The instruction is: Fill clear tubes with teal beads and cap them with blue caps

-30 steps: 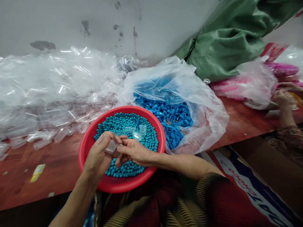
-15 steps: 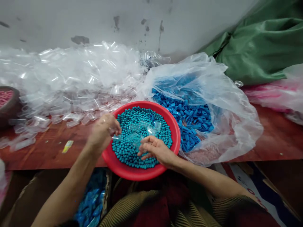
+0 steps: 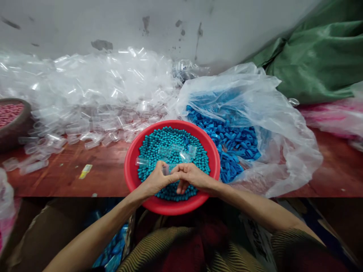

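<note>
A red basin (image 3: 130, 170) full of small turquoise beads (image 3: 170, 138) sits at the table's front edge. Several clear plastic tubes (image 3: 177, 148) lie on the beads. Over the basin my two hands meet, thumbs and fingertips close together. My left hand (image 3: 155, 179) is closed on a clear plastic tube (image 3: 165, 170), seen between its thumb and fingers. Bent in from the right, my right hand (image 3: 194, 176) has its thumb and forefinger pinched beside that tube. What those fingertips hold, if anything, is hidden.
Loose clear tubes are heaped along the wall (image 3: 121, 22) at left. Right of the basin, an open plastic bag (image 3: 295, 151) holds blue plastic caps (image 3: 238, 139). A bowl (image 3: 24, 121) of pink pieces stands far left. Green cloth (image 3: 320, 60) lies at the back right.
My left hand has moved right, from the basin's left rim to its middle, meeting my right hand. The right hand's fingers have drawn together. The view has shifted slightly.
</note>
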